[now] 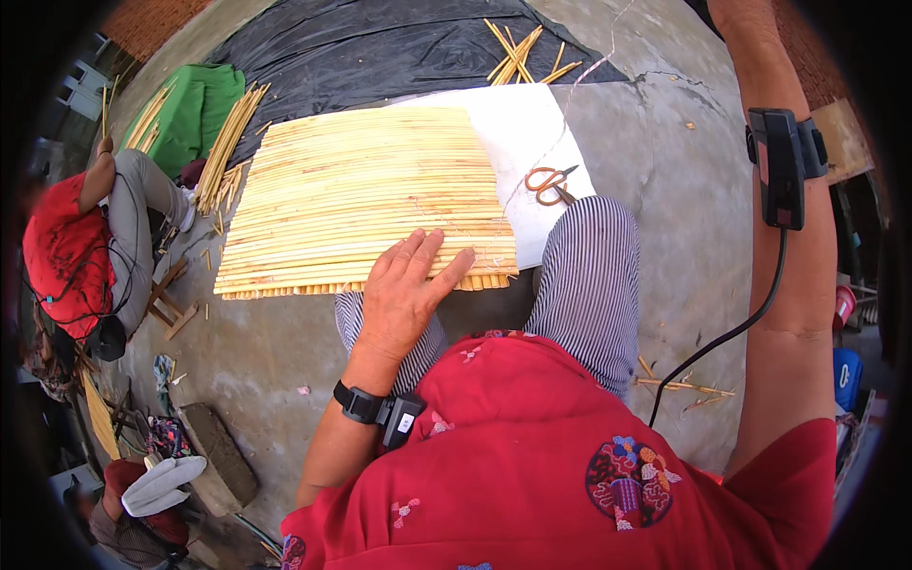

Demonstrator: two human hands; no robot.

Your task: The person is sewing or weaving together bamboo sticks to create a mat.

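Observation:
My left hand (pixel 404 290) lies with its fingers spread on the near right part of a mat of yellow reed stalks (pixel 361 199), which rests across my knees. My right forearm (pixel 793 266) reaches up along the right side, and its hand is cut off by the upper edge of the picture. From the mat's right edge a thin pale string (pixel 572 100) runs up to the top of the picture. Scissors (pixel 546 182) with orange-brown handles lie just right of the mat on a white sheet (pixel 537 128), close to my right knee.
Loose stalks (pixel 513 55) lie on a dark tarp (pixel 380 43) ahead. A person in red (pixel 71 247) sits at the left beside a green cloth (pixel 204 109) and a stalk bundle (pixel 228 138). Another person (pixel 133 508) is at the lower left, near a concrete block (pixel 217 458).

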